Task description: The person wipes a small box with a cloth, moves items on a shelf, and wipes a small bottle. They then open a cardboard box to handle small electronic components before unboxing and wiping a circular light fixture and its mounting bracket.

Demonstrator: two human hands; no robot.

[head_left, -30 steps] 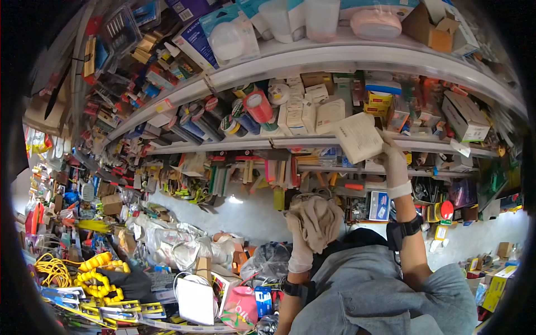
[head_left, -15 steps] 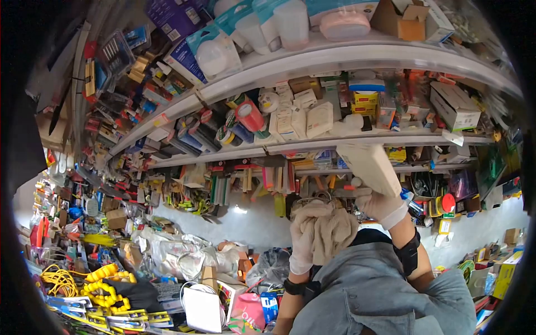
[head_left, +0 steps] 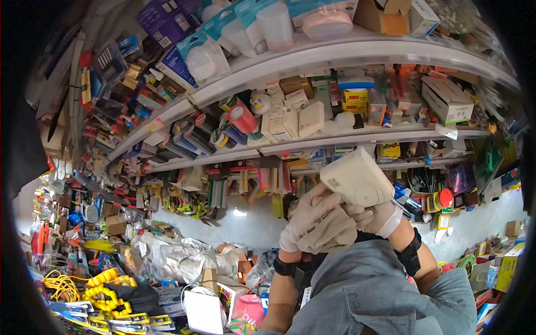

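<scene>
My right hand (head_left: 378, 218), in a thin white glove, grips the lower edge of a white box-shaped item (head_left: 360, 177) with rounded corners and faint small marks on one face. My left hand (head_left: 304, 216), gloved too, is closed on a crumpled beige cloth (head_left: 329, 231). Its fingers and the cloth sit against the lower left edge of the white item. Both hands are close together in front of my grey clothing (head_left: 368, 285). What exactly the white item is, I cannot make out.
Ahead run crowded shelves (head_left: 301, 142) with a red tape roll (head_left: 242, 117), white boxes (head_left: 281, 123) and a cardboard box (head_left: 446, 100). Packaged goods fill the top shelf. At lower left lie yellow coiled hose (head_left: 106, 290), plastic bags (head_left: 178, 248) and a white panel (head_left: 204, 310).
The white item has tipped so its broad face shows more, and it has shifted slightly left. My left hand has risen with the cloth to meet it.
</scene>
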